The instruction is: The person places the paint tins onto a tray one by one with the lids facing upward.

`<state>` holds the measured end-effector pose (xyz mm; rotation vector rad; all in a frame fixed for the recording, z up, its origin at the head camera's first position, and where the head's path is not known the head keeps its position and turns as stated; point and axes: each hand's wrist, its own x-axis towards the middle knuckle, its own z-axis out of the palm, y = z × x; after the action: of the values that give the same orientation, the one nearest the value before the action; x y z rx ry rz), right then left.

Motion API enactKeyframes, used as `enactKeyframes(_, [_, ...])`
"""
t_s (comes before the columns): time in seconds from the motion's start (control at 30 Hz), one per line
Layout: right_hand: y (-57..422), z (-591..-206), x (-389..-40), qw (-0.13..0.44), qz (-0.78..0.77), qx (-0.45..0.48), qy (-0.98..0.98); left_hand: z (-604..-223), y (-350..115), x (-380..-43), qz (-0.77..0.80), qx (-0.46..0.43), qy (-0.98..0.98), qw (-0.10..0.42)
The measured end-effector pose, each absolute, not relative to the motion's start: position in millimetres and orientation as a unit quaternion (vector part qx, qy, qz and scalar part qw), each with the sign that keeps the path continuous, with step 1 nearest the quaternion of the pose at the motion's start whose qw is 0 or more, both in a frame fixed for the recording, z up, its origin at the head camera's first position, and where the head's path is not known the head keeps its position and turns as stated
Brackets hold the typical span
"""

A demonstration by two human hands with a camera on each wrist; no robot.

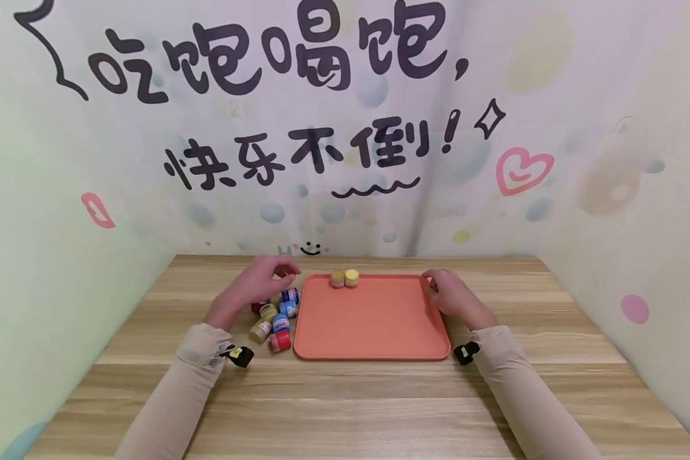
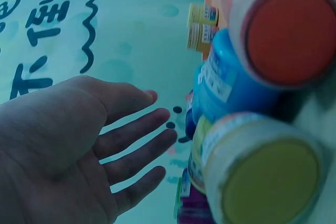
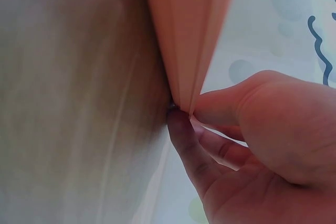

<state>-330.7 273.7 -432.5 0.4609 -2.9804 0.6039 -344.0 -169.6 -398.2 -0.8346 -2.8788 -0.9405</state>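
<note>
An orange tray (image 1: pixel 374 319) lies on the table. My right hand (image 1: pixel 453 295) is at its far right corner; in the right wrist view, the thumb and fingers pinch the tray rim (image 3: pixel 186 51). Two small paint jars, one tan (image 1: pixel 337 278) and one pale yellow (image 1: pixel 352 278), stand side by side inside the tray's far edge. Left of the tray sits a cluster of several paint jars, among them a red jar (image 1: pixel 280 340) and a blue jar (image 2: pixel 226 80). My left hand (image 1: pixel 266 277) hovers over the cluster's far side, fingers loosely spread and holding nothing.
The wood-grain table (image 1: pixel 345 409) meets a printed curtain (image 1: pixel 299 211) at its back edge, with pale walls on both sides. A black wrist strap (image 1: pixel 238 355) sits at the left cuff, another black strap (image 1: pixel 466 352) at the right.
</note>
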Motion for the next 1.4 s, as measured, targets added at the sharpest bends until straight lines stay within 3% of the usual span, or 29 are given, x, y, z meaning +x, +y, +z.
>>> enactKeyframes(0.5, [272.0, -430.6, -330.0, 0.028, 0.198, 0.152, -0.968, -407.6, -186.1, -347.8, -0.25, -0.291, -0.921, -0.066])
enactKeyframes(1.4, [272.2, -432.0, -328.0, 0.032, 0.197, 0.158, -0.967, -414.5, -188.7, -344.8, -0.225, -0.289, -0.926, -0.085])
